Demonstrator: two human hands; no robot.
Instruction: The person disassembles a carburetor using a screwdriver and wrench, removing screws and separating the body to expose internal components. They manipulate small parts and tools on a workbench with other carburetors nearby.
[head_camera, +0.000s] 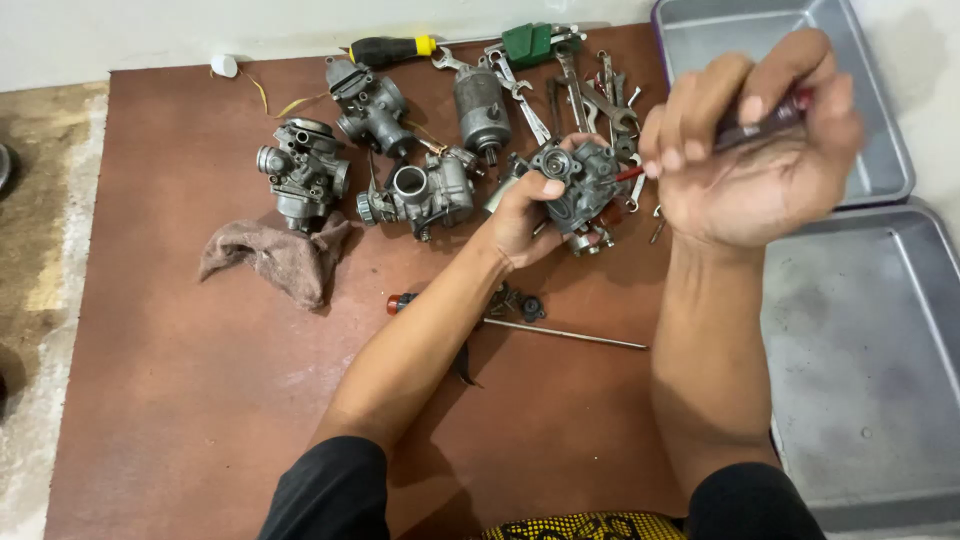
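Note:
My left hand (522, 222) grips a grey metal carburetor (580, 185) and holds it just above the brown board (200, 400). My right hand (750, 140) is closed around a screwdriver with a dark red handle (775, 112). The screwdriver's shaft is hidden behind my fingers, and a red part shows at the carburetor's right side. Small dark parts (520, 302) lie on the board under my left wrist.
Three more carburetors (300, 172) (368, 103) (425, 190), a cylindrical motor (478, 105), several wrenches (600, 95), a yellow-and-black-handled screwdriver (395, 48) and a green tool (530, 42) lie at the back. A brown rag (275, 258), a long red-handled screwdriver (560, 333) and two grey metal trays (880, 150) (870, 380) sit nearby.

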